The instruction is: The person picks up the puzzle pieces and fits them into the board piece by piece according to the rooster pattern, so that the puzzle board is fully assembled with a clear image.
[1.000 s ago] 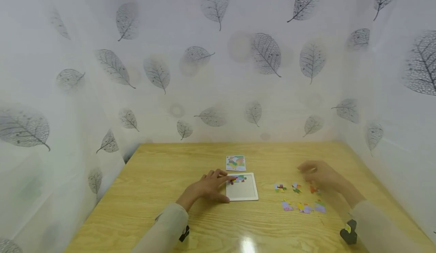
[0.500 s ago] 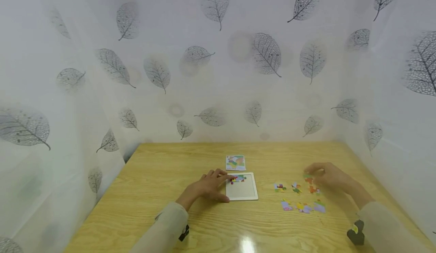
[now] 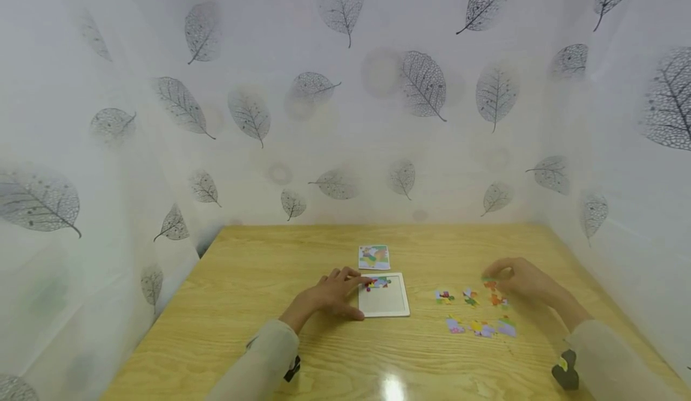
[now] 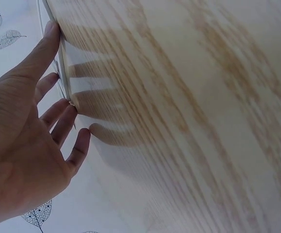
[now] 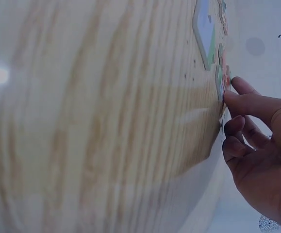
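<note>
My left hand (image 3: 337, 296) rests on the left side of a white puzzle tray (image 3: 406, 299). Its index fingertip touches the joined puzzle pieces (image 3: 382, 282) in the tray's upper left, and its thumb lies at the near left corner. In the left wrist view its fingers (image 4: 62, 126) are slightly bent along the tray's edge. Over on the right, my right hand (image 3: 523, 281) pinches an orange and green puzzle piece (image 3: 490, 285) between thumb and index finger, at the table surface. The right wrist view shows the thumb (image 5: 252, 104) against that piece, the remaining fingers loosely curled.
Several loose puzzle pieces (image 3: 480, 328) lie between the tray and my right hand, in two rough rows. A square picture card (image 3: 373, 257) lies just behind the tray. Leaf-printed white curtains (image 3: 345, 149) enclose the wooden table (image 3: 259, 269) at the back and sides.
My right hand has moved slightly right and come to rest, and the orange and green piece now shows at its fingertips. My left hand has stayed on the tray.
</note>
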The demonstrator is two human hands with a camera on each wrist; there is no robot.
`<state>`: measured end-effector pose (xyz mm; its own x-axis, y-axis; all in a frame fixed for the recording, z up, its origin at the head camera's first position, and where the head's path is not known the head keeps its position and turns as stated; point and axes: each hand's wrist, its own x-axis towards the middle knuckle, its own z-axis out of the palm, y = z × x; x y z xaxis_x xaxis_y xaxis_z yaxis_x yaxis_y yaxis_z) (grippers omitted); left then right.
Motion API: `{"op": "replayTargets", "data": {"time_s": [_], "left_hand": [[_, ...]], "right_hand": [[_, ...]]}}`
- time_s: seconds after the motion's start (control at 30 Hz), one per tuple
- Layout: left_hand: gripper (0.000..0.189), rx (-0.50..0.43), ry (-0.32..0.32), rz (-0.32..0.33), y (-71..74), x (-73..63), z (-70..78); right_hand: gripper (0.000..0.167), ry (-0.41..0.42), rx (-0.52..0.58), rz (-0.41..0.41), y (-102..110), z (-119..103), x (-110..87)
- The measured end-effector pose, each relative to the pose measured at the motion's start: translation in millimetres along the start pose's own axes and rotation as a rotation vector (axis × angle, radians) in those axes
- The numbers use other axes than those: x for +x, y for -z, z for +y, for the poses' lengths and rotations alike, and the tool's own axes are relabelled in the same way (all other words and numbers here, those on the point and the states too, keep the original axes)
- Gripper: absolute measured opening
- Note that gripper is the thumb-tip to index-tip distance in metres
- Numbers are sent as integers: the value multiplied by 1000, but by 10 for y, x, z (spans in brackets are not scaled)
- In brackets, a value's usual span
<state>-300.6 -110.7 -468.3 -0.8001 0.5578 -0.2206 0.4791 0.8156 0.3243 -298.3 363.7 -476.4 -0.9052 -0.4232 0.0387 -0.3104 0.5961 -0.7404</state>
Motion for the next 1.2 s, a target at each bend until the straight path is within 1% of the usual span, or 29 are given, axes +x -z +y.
{"op": "replayTargets", "data": {"time_s": [0.13, 0.23, 0.43, 0.63, 0.87, 1.03, 1.2], "left_hand": [[83, -5, 0, 0, -12, 1, -5], [82, 2, 0, 0, -4, -1, 2], [82, 17, 7, -7, 7, 1, 17], [83, 11, 4, -11, 16, -6, 16], [83, 10, -2, -13, 16, -11, 5], [83, -2, -4, -15, 32, -29, 30], [83, -3, 2, -15, 44, -50, 49]], "right_hand": [[29, -23, -58, 19, -1, -3, 9], [27, -23, -94, 29, -2, 6, 15], [22, -13, -120, 32, -17, -2, 25], [33, -40, -88, 52, -33, -66, 57], [37, -73, -44, 54, -71, -223, 130], [33, -55, -24, 50, -131, -333, 213], [28, 10, 20, 23, -208, -412, 308]]}}
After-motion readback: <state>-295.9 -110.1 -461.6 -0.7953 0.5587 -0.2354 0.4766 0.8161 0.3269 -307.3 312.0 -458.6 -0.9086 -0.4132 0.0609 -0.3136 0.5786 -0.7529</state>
